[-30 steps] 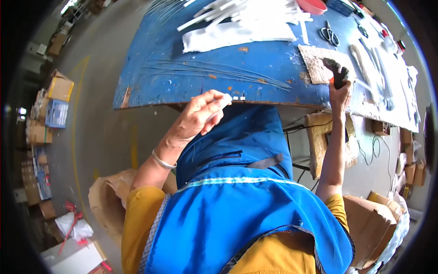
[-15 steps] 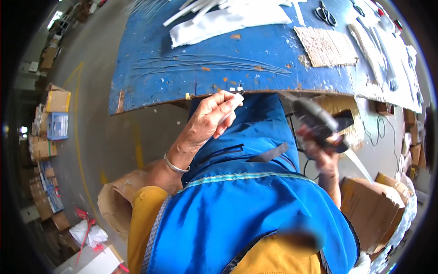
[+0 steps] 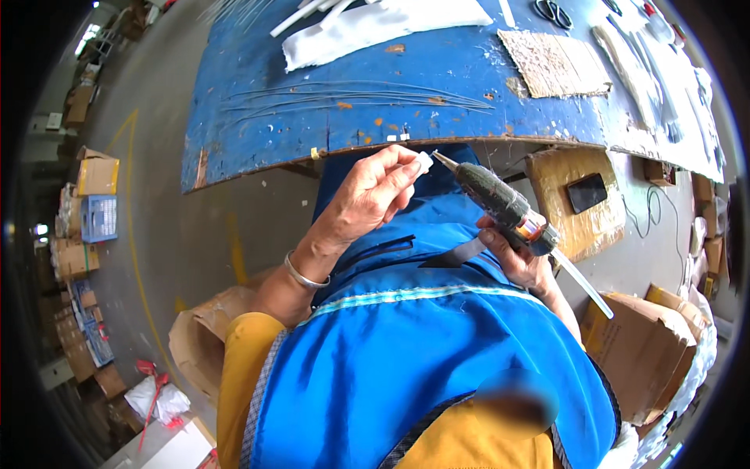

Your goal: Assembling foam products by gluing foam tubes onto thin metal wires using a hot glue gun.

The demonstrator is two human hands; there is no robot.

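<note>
Now, left fingers (image 3: 406, 173): pinch a small white piece (image 3: 423, 162), centre of frame, below the blue table (image 3: 258, 125) edge.
Right hand (image 3: 519, 262): wrapped round the glue gun (image 3: 504, 207), nozzle almost touching the piece.
Risk: hot glue likely reaches the fingertips, they sit so close.
Risk: drips may land on the blue apron (image 3: 437, 352).
Containers: open cardboard box (image 3: 644, 352), lower right, contents unclear; box (image 3: 570, 195) under the table holds a dark flat thing.

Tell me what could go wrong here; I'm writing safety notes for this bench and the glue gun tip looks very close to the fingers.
1. The glue gun nozzle nearly touches the small white piece pinched in the left hand; hot glue or the tip could burn those fingertips.
2. The work is held over the blue apron, off the blue table, so drips may land on the lap.
3. The right hand grips low; the gun could wobble.
</note>
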